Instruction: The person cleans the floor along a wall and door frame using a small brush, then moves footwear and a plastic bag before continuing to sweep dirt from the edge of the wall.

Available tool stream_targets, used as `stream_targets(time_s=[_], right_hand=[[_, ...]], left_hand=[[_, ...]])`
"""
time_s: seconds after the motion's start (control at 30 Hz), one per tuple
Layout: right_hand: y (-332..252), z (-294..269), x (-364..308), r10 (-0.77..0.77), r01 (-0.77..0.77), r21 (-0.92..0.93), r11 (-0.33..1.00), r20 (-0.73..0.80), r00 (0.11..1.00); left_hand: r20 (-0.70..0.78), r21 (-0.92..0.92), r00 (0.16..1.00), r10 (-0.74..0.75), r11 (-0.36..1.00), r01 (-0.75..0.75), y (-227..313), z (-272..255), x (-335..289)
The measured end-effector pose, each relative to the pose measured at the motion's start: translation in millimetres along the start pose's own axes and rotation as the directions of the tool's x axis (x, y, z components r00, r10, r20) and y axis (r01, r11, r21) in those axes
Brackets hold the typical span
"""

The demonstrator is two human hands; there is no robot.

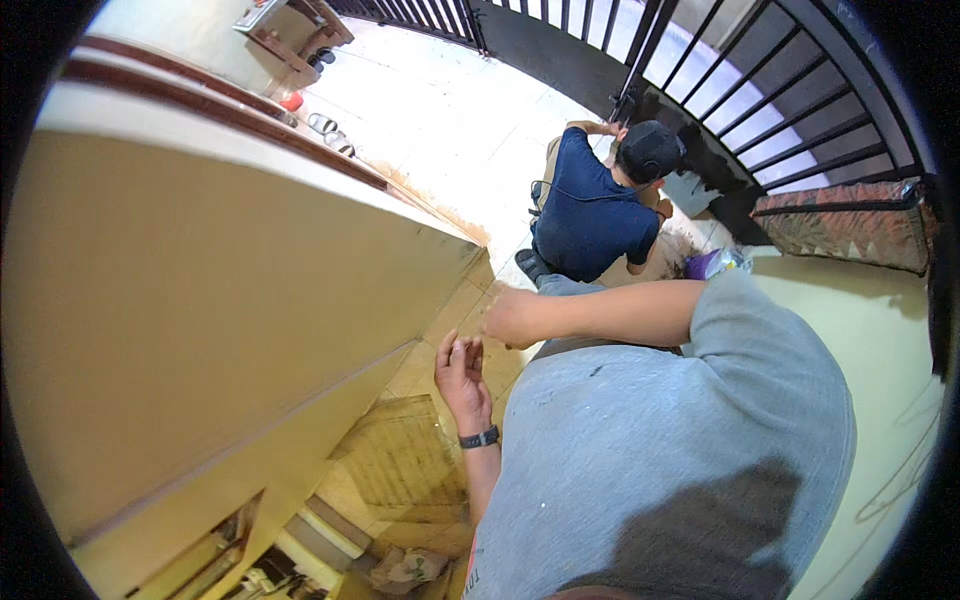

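Note:
My left hand (463,378), with a dark watch (479,437) on its wrist, is raised in front of my grey shirt (620,450). Its fingers are loosely bent and apart, and I see nothing in them. Just above it and to the right, my right hand (516,318) is closed, knuckles up, with the forearm reaching across from the right. Whatever its fingers may hold is hidden. The two hands are close together but apart, over the tiled floor (460,308).
A person in a navy shirt (590,225) and black cap crouches ahead by a dark metal gate (570,70). Beside them is a purple and white package (715,263). A rolled mat (850,225) hangs at right. A tan wall (220,270) runs along the left; sandals (330,133) lie beyond.

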State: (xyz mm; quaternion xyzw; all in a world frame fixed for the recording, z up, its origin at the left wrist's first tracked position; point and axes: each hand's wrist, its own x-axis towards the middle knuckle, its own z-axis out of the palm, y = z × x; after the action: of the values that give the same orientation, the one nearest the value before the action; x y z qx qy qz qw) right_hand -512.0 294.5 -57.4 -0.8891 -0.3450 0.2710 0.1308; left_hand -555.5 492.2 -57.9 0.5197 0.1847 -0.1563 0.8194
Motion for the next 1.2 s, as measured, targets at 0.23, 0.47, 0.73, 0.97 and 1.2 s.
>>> stream_targets(time_s=[0.23, 0.47, 0.73, 0.97, 1.2], right_hand=[[128, -4, -34, 0.274, -0.245, 0.214, 0.946, -0.114, 0.955], [280, 16, -2, 0.477, -0.456, 0.329, 0.827, 0.018, 0.879], [382, -30, -29, 0.629, -0.49, 0.451, 0.746, -0.233, 0.742], [348, 64, -66, 0.787, -0.628, 0.578, 0.521, -0.04, 0.615], [254, 144, -99, 0.844, -0.674, 0.69, 0.264, 0.173, 0.507]], left_hand=[[0.0, 0.25, 0.991, -0.136, 0.959, 0.132, 3, 88, 56], [-0.381, 0.195, 0.924, -0.041, 0.973, 0.123, 43, 56, 81], [-0.553, -0.209, 0.83, -0.074, 0.976, -0.053, 77, 42, 123], [-0.362, -0.227, 0.838, -0.408, 0.911, 0.345, 56, 56, 188], [-0.149, 0.068, 0.703, -0.695, 0.702, 0.709, 31, 64, 220]])
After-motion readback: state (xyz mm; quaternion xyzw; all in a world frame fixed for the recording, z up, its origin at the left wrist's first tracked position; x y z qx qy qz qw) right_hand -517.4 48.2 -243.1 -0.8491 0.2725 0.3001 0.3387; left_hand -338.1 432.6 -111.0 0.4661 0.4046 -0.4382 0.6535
